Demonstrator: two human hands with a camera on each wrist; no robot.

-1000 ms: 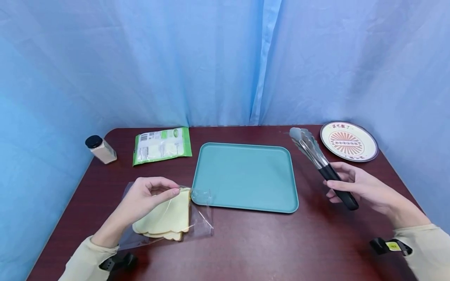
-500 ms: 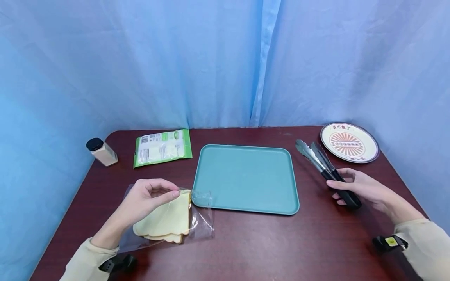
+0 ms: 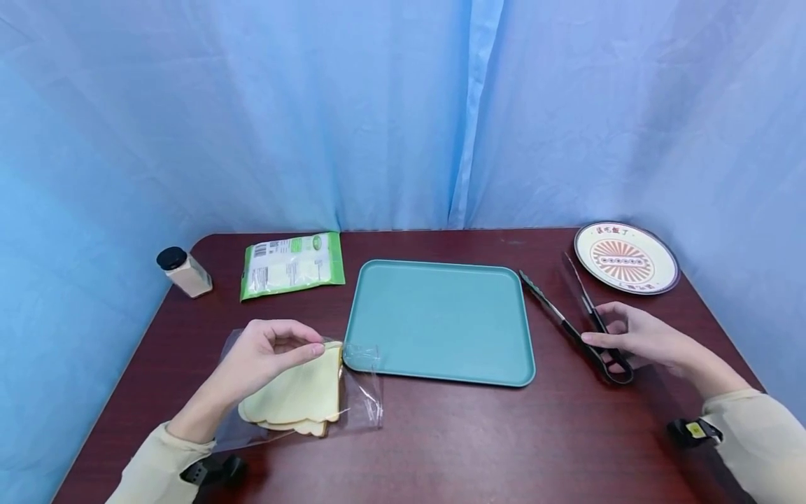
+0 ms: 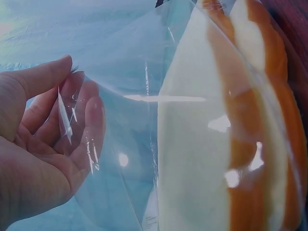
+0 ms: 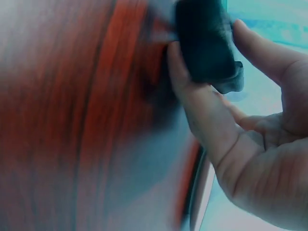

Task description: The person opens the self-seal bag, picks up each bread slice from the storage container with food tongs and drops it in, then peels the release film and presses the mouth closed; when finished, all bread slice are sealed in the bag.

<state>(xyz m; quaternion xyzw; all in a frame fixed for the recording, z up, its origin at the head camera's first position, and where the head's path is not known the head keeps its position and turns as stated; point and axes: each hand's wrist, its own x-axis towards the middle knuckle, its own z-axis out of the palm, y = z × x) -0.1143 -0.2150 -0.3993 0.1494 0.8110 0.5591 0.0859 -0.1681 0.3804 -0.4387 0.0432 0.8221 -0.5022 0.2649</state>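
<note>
Between thumb and fingertips, my left hand [image 3: 255,364] pinches the edge of a clear plastic bag [image 3: 365,402]. Bread slices [image 3: 302,392] lie inside the bag, left of the teal tray [image 3: 441,322]; the bag's right end overlaps the tray's corner. The left wrist view shows the pinched film and the brown crusts of the slices [image 4: 192,144] close up. On the right, my right hand [image 3: 648,339] holds black-handled metal tongs [image 3: 581,341] by the handles, their two arms spread apart. In the right wrist view the fingers [image 5: 207,110] are around a blurred black handle end.
A patterned round plate [image 3: 626,257] stands at the back right, just beyond the tongs. At the back left are a green and white packet [image 3: 292,266] and a black-capped shaker jar [image 3: 184,271]. Blue curtains [image 3: 403,119] hang behind the dark wood table [image 3: 453,434].
The tongs have come down and turned in my right hand, and their arms have spread apart. My left hand keeps its pinch on the bag, nearly unmoved.
</note>
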